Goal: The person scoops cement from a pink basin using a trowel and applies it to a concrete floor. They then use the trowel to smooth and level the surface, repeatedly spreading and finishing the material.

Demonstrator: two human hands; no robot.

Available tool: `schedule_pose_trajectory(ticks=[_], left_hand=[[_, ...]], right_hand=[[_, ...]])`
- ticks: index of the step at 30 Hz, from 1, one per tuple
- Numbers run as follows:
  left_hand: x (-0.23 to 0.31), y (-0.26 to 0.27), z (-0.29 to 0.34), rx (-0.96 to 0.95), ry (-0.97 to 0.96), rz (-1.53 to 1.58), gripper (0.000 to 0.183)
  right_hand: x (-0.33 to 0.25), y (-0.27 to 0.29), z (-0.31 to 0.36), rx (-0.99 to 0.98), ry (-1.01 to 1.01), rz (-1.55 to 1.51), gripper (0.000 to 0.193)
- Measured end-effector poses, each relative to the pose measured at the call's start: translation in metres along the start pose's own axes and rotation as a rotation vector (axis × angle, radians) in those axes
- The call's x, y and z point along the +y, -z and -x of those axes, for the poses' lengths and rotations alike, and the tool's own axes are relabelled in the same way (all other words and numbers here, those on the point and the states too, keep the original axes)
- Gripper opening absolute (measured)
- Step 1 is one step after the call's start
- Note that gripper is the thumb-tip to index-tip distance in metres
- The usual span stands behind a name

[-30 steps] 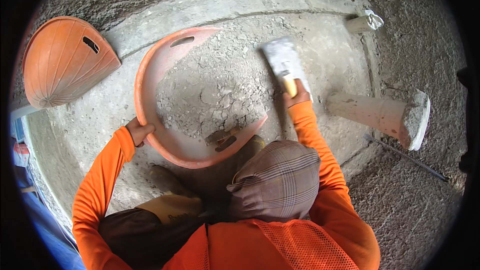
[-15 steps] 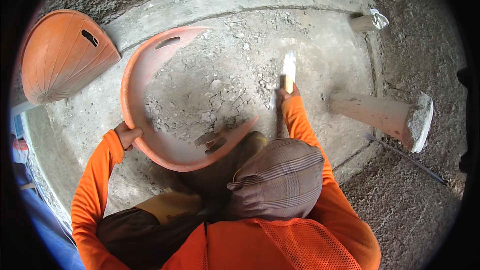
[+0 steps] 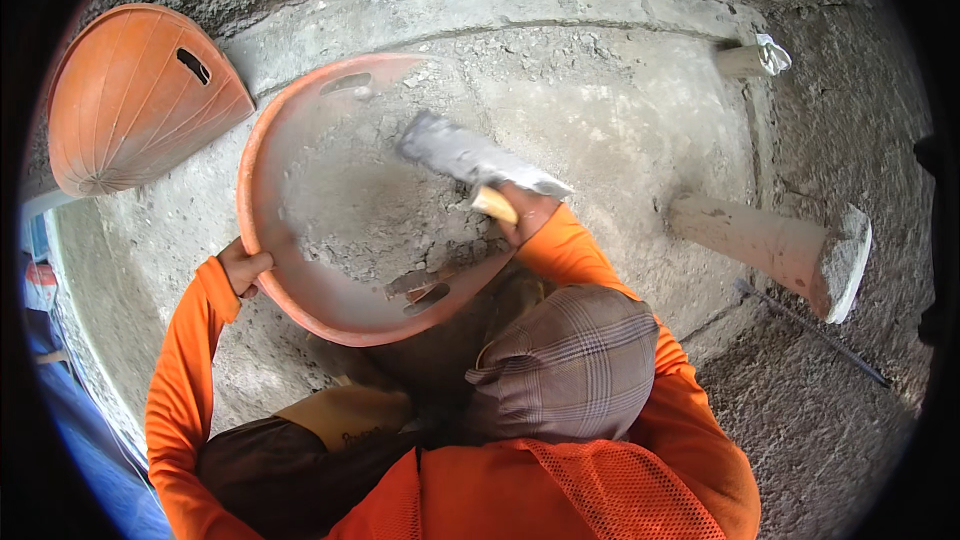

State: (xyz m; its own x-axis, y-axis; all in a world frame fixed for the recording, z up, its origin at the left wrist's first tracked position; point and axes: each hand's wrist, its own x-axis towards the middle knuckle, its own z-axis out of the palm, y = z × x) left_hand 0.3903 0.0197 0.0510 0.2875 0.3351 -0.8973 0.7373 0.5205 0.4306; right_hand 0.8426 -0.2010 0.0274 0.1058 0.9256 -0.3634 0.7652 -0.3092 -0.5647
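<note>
My left hand is closed round the left rim of an orange plastic pan, which has handle slots at its far and near sides. Grey mortar with loose crumbs lies in the pan and spills out toward its right side. In my right hand is a plastering trowel, gripped by its yellow handle. Its long flat blade is coated grey, blurred by motion, and reaches over the mortar. The trowel hand is just above the pan's right edge.
An upturned orange pan rests at the far left. Two pipe stubs, a thick one and a thin one, stick up on the right. A dark rod lies near them. Rough walls surround the concrete floor. Blue sheeting is at lower left.
My right hand has moved left and turned the trowel from on edge to broadside over the mortar. The pan's mortar has shifted somewhat; my left hand keeps its hold on the rim.
</note>
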Motion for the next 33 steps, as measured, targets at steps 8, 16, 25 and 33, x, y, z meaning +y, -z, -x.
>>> schedule_pose_trajectory(ticks=[8, 16, 25, 33], left_hand=[[-0.029, 0.048, 0.013, 0.038, 0.111, 0.046, 0.045], [-0.036, 0.037, 0.004, 0.147, 0.106, 0.128, 0.04], [-0.035, 0.031, -0.007, 0.227, 0.08, 0.116, 0.044], [-0.011, 0.021, 0.002, 0.232, 0.123, 0.04, 0.041]], right_hand=[[0.274, 0.045, -0.026, 0.848, -0.614, -0.814, 0.036], [0.402, 0.1, -0.116, 0.692, -0.651, -0.795, 0.044], [0.313, 0.061, -0.152, 0.507, -0.375, -0.687, 0.062], [0.217, 0.031, -0.145, 0.259, -0.288, -0.411, 0.061]])
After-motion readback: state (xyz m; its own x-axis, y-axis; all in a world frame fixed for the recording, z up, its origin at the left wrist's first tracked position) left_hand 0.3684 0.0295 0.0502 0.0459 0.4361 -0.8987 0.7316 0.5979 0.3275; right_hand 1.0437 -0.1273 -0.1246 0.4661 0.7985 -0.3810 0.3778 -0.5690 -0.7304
